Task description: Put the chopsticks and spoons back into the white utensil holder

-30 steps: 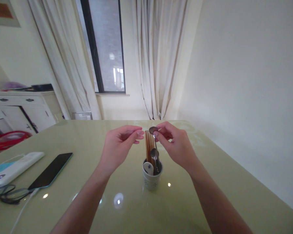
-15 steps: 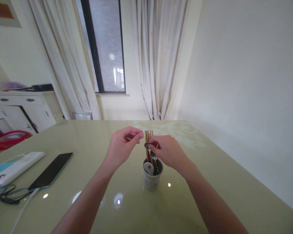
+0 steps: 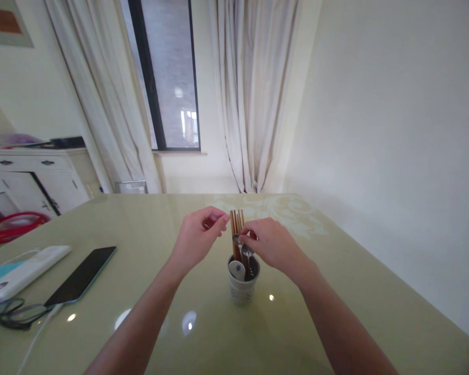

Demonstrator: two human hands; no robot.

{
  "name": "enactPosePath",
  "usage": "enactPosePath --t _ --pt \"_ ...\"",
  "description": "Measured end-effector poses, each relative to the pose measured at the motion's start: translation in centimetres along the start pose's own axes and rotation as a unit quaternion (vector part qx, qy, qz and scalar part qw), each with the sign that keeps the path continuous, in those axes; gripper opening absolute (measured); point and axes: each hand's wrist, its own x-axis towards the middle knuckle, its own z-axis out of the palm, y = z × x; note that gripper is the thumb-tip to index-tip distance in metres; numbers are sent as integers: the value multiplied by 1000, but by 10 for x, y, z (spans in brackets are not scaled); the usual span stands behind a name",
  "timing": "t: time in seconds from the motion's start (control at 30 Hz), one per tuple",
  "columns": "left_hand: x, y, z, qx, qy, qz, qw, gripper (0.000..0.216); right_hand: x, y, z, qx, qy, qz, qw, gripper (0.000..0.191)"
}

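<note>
The right hand (image 3: 271, 240) pinches a metal spoon (image 3: 236, 239) by its bowl over the cup (image 3: 242, 292); how deep its handle sits is hard to tell. The left hand (image 3: 197, 233), fingertips drawn together with nothing showing in them, is just beside the chopsticks (image 3: 234, 226). These, a second metal spoon (image 3: 247, 251) and a white spoon (image 3: 237, 270) already stand in the cup; the pinched spoon is not yet released.

Chopsticks (image 3: 233, 225) and spoons (image 3: 236, 270) crowd the mouth of the cup (image 3: 242, 295), with the left hand (image 3: 198, 233) close on one side and the right hand (image 3: 271, 239) blocking the other. Between the forearms (image 3: 152, 307), the tabletop (image 3: 226, 341) leaves an open lane to the front; a phone (image 3: 82, 276) and glasses (image 3: 19, 315) obstruct the left.
</note>
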Motion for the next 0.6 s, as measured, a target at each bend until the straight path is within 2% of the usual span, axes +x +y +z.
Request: enactPosePath --t 0.17,0.23,0.3,0.4,0.43,0.53,0.6 --pt "-4 -1 -2 22 13 3 1000 40 -2 1 -10 14 29 6 999 13" --pt "-13 -12 0 22 29 -4 999 43 -5 5 -10 36 72 4 997 16" --pt "-28 -32 6 12 42 -29 999 42 -11 12 -2 67 137 11 988 25" --pt "-57 -75 21 33 47 -79 995 31 -27 30 31 128 242 47 961 47" --pt "-66 -89 27 47 28 -86 995 27 -34 37 46 155 260 64 951 50" --pt "-81 -121 39 67 -35 -108 991 23 -54 55 91 210 249 90 941 56" --pt "-83 -129 43 57 -59 -130 988 24 -63 64 111 239 234 111 936 59"
